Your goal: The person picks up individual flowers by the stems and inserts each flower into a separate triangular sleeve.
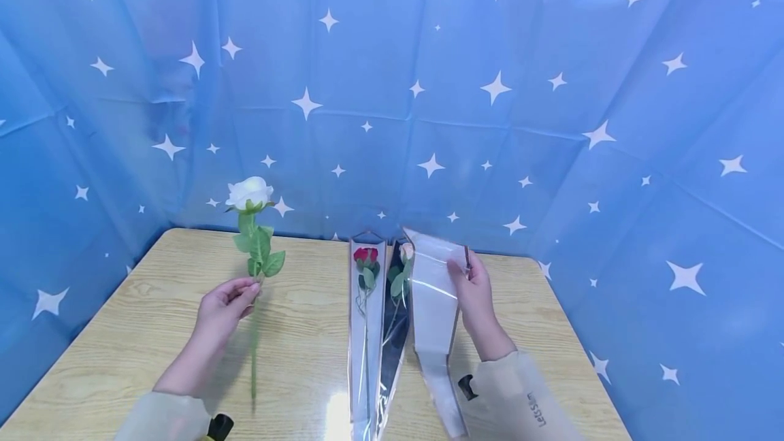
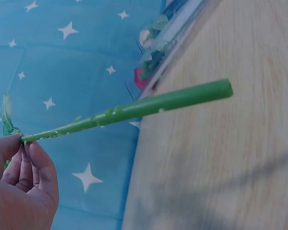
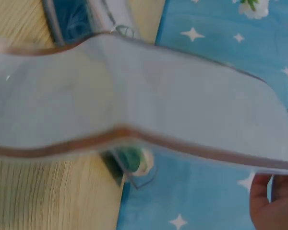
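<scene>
My left hand [image 1: 223, 308] pinches the green stem [image 2: 168, 104] of a white artificial rose [image 1: 250, 193] just below its leaves. The rose stands upright above the left part of the table, its bare stem end pointing down. On the other side, my right hand [image 1: 478, 301] grips the upper right edge of a white flower sleeve [image 1: 435, 298] with brown borders. This sleeve hangs bent and has no flower visible in it; in the right wrist view its flat panel [image 3: 192, 100] covers much of what lies behind.
Between the hands, a red rose [image 1: 365, 256] lies in a white sleeve [image 1: 357, 332]. Beside it, a pale pink rose [image 1: 407, 251] lies in a black sleeve [image 1: 395, 339], partly covered by the raised one. A starry blue cloth [image 1: 367, 175] hangs behind the wooden table [image 1: 300, 332].
</scene>
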### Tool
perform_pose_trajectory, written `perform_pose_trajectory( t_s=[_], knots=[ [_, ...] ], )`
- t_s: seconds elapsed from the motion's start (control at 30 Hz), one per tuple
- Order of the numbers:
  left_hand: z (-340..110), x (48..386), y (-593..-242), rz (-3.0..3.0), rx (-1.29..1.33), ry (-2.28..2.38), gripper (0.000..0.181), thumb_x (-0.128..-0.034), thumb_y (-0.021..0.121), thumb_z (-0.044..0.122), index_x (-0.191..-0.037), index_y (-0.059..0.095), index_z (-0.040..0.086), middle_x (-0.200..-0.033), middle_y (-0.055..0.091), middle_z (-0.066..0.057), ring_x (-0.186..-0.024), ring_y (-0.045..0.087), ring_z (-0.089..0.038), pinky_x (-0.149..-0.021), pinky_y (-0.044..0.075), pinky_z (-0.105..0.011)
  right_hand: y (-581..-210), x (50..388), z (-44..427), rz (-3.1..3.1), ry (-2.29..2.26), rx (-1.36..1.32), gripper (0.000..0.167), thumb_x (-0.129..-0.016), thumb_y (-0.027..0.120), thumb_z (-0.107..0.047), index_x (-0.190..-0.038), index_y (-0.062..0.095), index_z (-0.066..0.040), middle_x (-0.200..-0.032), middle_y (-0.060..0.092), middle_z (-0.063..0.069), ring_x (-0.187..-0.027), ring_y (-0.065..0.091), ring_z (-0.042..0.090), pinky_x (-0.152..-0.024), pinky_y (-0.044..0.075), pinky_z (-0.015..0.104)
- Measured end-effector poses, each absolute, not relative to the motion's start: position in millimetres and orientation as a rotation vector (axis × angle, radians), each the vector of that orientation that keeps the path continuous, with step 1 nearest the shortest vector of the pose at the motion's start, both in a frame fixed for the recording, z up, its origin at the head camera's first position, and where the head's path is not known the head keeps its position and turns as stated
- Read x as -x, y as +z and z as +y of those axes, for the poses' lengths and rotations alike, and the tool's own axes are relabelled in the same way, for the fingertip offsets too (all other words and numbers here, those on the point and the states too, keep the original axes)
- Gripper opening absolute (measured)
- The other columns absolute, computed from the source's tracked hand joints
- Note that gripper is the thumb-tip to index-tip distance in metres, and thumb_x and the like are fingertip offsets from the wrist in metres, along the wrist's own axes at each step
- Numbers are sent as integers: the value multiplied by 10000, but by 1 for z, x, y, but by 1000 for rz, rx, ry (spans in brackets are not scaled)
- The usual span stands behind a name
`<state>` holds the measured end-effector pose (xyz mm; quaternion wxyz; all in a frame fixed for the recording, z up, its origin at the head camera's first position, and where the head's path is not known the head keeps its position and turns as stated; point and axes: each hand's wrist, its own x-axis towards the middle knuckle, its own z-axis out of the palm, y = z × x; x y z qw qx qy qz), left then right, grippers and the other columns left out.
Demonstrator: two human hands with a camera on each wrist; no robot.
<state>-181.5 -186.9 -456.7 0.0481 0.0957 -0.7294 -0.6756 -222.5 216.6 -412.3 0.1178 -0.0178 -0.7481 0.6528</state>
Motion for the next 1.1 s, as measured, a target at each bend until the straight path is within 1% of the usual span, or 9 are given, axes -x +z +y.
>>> perform_pose_trajectory(
  t_s=[0.07, 0.17, 0.27, 0.4, 0.53, 0.63, 0.77, 0.93, 1.1],
  knots=[
    [-184, 180, -454, -2229, -270, -2051, 383, -912, 630, 296, -1172, 592, 17, -852, 626, 205, -841, 594, 8, -731, 529, -165, -411, 220, 214, -2163, 1964, 75, 329, -947, 574, -288, -1206, 573, -86, -1101, 610, 12, -919, 600, 94, -766, 519, 225],
    [-179, 177, -449, -2229, -242, -2028, 396, -907, 633, 303, -1163, 591, 4, -864, 640, 174, -842, 604, -3, -719, 532, -164, -409, 216, 210, -2137, 2045, 113, 367, -927, 590, -365, -1142, 604, -68, -964, 650, -25, -825, 648, 118, -718, 542, 264],
    [-174, 176, -444, -2209, -211, -2014, 375, -902, 642, 294, -1138, 599, 5, -868, 653, 160, -829, 609, -2, -703, 532, -163, -406, 211, 205, -2138, 2067, 115, 398, -917, 603, -381, -1142, 609, -53, -941, 665, -61, -838, 655, 111, -743, 540, 275],
    [-166, 174, -435, -2176, -152, -2023, 358, -907, 640, 252, -1133, 596, -23, -841, 657, 170, -791, 601, 5, -687, 530, -164, -405, 207, 197, -2122, 2020, 83, 382, -918, 612, -344, -1158, 600, -47, -971, 674, -40, -865, 655, 110, -761, 539, 277],
    [-159, 171, -428, -2166, -99, -2026, 375, -913, 634, 228, -1153, 583, -56, -830, 657, 163, -771, 591, -6, -676, 530, -170, -408, 207, 189, -2087, 1964, 53, 337, -902, 646, -283, -1133, 614, -39, -961, 670, -13, -832, 650, 113, -722, 549, 271],
    [-156, 170, -423, -2141, -80, -2034, 333, -909, 638, 234, -1126, 607, -17, -828, 654, 150, -755, 577, -12, -667, 527, -167, -411, 208, 181, -2070, 1957, 58, 332, -859, 703, -272, -1072, 652, -22, -872, 678, -34, -751, 650, 110, -662, 555, 269],
    [-151, 169, -416, -1997, -49, -2114, 185, -900, 650, 197, -1036, 646, 72, -827, 665, 119, -744, 578, -22, -667, 527, -161, -413, 207, 169, -2050, 1974, 29, 308, -817, 749, -218, -991, 676, 25, -745, 675, -58, -648, 637, 110, -593, 549, 270],
    [-142, 169, -404, -1848, 24, -2153, 94, -890, 654, 116, -979, 653, 87, -837, 690, 93, -763, 620, -31, -680, 541, -171, -418, 202, 158, -2074, 1953, -13, 244, -829, 733, -168, -916, 678, 53, -666, 637, -55, -581, 600, 98, -536, 526, 252],
    [-132, 169, -393, -1813, 56, -2156, 123, -878, 662, 85, -992, 647, 40, -836, 698, 74, -776, 646, -48, -693, 547, -180, -422, 197, 153, -2101, 1952, -45, 282, -848, 713, -169, -740, 626, 77, -560, 518, -42, -500, 464, 73, -459, 401, 201]
  ],
)
